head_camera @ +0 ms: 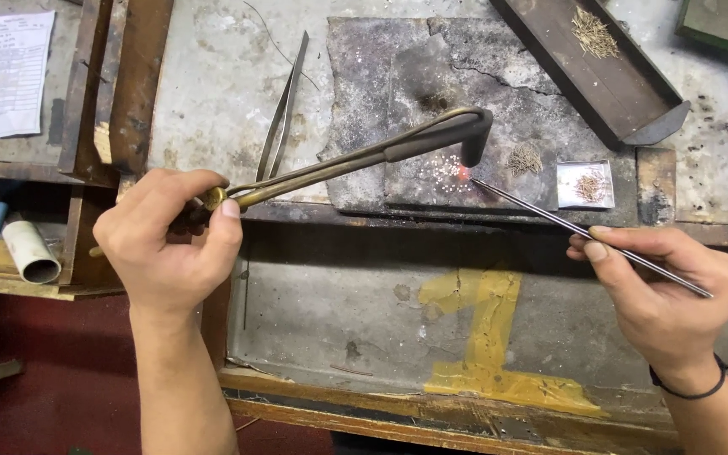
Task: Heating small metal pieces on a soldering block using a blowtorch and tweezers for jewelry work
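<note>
Torch [355, 156] and rod [583, 232] over slab edge [364, 206]

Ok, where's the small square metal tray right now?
In the head view, the small square metal tray sits right of centre on the scorched grey soldering block, just beyond the thin metal rod.

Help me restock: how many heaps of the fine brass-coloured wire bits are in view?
3: one heap in the long dark tray top right, one on the charred block beside the torch tip, one in the small shiny tray. Others may lie off-frame.

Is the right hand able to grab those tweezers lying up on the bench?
Probably not right away: the right hand holds a thin rod, and the torch lies across the way to the tweezers.
</note>
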